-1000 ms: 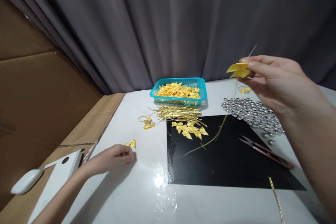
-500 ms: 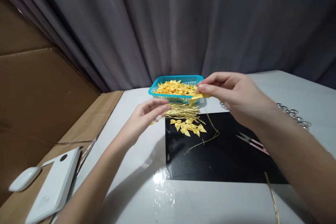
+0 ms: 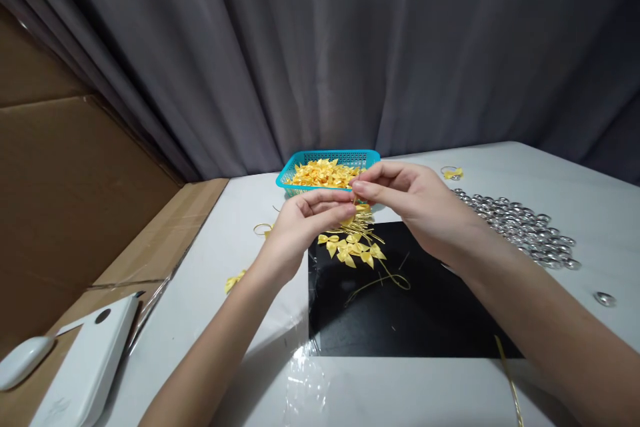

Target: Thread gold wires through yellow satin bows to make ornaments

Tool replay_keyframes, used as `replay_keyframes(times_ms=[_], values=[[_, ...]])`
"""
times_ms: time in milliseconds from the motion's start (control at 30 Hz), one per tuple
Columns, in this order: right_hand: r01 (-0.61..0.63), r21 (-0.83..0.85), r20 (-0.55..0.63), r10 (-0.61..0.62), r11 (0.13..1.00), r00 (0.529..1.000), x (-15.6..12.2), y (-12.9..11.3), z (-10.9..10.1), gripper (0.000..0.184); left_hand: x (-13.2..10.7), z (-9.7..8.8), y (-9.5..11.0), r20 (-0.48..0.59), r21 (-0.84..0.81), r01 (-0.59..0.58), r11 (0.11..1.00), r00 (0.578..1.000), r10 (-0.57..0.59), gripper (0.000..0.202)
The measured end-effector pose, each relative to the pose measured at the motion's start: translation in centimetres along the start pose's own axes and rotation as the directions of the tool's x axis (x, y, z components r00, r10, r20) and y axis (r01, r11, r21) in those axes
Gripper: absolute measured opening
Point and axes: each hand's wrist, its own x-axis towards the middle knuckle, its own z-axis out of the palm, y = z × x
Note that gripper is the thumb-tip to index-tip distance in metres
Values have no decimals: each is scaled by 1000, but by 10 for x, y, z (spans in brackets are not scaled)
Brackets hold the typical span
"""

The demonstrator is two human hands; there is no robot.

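My two hands meet above the black mat (image 3: 430, 320), fingertips almost touching. My left hand (image 3: 305, 223) is closed, pinching a yellow ribbon bow (image 3: 361, 211) between thumb and fingers; part of the bow is hidden. Just above it my right hand (image 3: 407, 197) pinches what looks like the end of a thin gold cord (image 3: 355, 199) at the bow. Below the hands, several loose yellow bows (image 3: 350, 250) lie on the mat's far left corner. A bundle of gold cords (image 3: 367, 230) lies behind them, partly covered by my fingers.
Behind the hands stands a blue basket (image 3: 370, 159) of yellow bows. Many silver oval pieces (image 3: 530, 223) lie to the right, with a looped bow (image 3: 453, 173) beyond. More bows (image 3: 234, 280) lie at left, near a white device (image 3: 85, 373) and white case (image 3: 25, 360) on cardboard.
My right hand has moved left and slightly down with the bow, and my left hand has come right to meet it. The left fingers now hold the bow.
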Motion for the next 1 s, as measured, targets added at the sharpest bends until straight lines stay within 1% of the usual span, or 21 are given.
replay_keyframes(times_ms=[100, 300, 367, 500, 667, 800, 933, 1000], values=[[18, -19, -40, -19, 1000, 999, 1, -2, 0, 16, -2, -1, -1, 21, 48, 43, 998, 999, -44, 16], [86, -14, -48, -86, 996, 995, -1, -4, 2, 12, -2, -1, -1, 41, 127, 69, 990, 996, -75, 12], [116, 5, -85, -115, 993, 990, -1, -6, 0, 12, -4, 0, -2, 70, 159, 98, 982, 991, -110, 12], [173, 10, -200, -167, 985, 965, 0, -11, -9, 10, -6, 3, -8, 111, 214, 162, 963, 976, -189, 11], [200, 40, -287, -180, 979, 941, 0, -20, -21, 9, -4, 4, -12, 98, 269, 161, 950, 976, -193, 11], [234, 33, -324, -211, 972, 922, 0, -26, -28, 7, -4, 1, -12, 120, 283, 161, 946, 972, -201, 12], [268, 19, -356, -244, 963, 902, -1, -31, -32, 5, -3, 1, -14, 133, 288, 169, 943, 968, -214, 12], [266, 20, -379, -239, 964, 894, -2, -34, -33, 8, -3, 1, -14, 136, 291, 177, 940, 965, -224, 11]])
